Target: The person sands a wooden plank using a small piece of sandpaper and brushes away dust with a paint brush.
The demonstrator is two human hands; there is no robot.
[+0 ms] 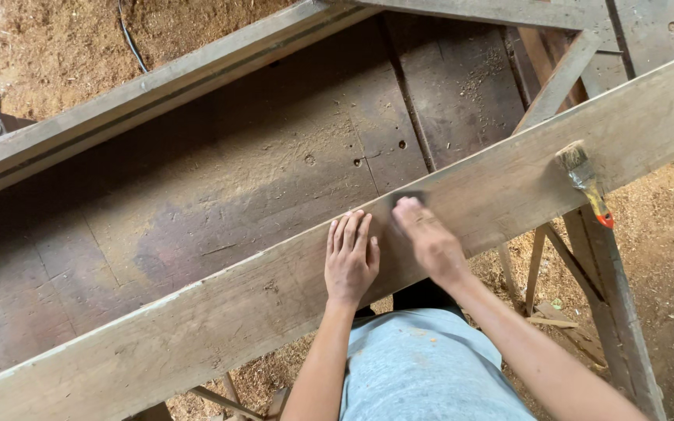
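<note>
— So where's your plank (274, 288)?
— Across the bench (220, 179). Your left hand (350, 261) lies flat, holding nothing; your right hand (428, 238) presses sandpaper (407, 198) at 12 o'clock. Keep strokes even, I'd say.

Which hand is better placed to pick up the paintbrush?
Likely the right hand: it is on the plank nearer the paintbrush, which lies further right. The left hand rests flat, farther away.

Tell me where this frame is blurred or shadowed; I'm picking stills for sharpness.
Head view: the right hand is motion-blurred over a dark pad on the plank; the left hand, flat on the plank, is sharp, as is the paintbrush. Light is soft and even, without glare; the workbench beyond looks darker.
</note>
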